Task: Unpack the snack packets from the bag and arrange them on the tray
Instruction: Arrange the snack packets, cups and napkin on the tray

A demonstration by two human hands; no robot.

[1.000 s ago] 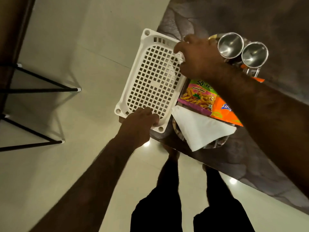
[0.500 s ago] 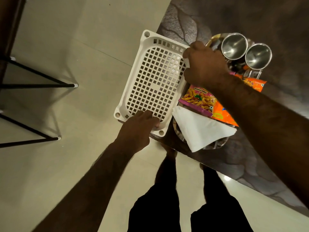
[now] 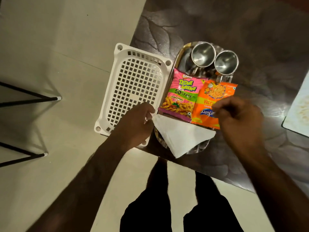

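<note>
A steel tray (image 3: pixel 177 59) lies on the dark table. On it lie a pink snack packet (image 3: pixel 181 94) and, to its right, an orange snack packet (image 3: pixel 209 104), side by side. A folded white paper (image 3: pixel 180 136) covers the tray's near end. My left hand (image 3: pixel 135 123) pinches the paper's left corner. My right hand (image 3: pixel 239 119) hovers over the orange packet's near right edge with fingers loosely curled, gripping nothing that I can see. No bag is visible.
A white plastic lattice basket (image 3: pixel 117 69) sits left of the tray, overhanging the table edge. Two steel cups (image 3: pixel 203 55) (image 3: pixel 225 61) stand at the tray's far end. A pale board (image 3: pixel 297 111) is at the right. Black stand legs (image 3: pixel 33 99) are on the floor at left.
Both hands let go of the white basket. The left hand moved to the paper's corner, and the right hand swung back to the orange packet, uncovering both packets.
</note>
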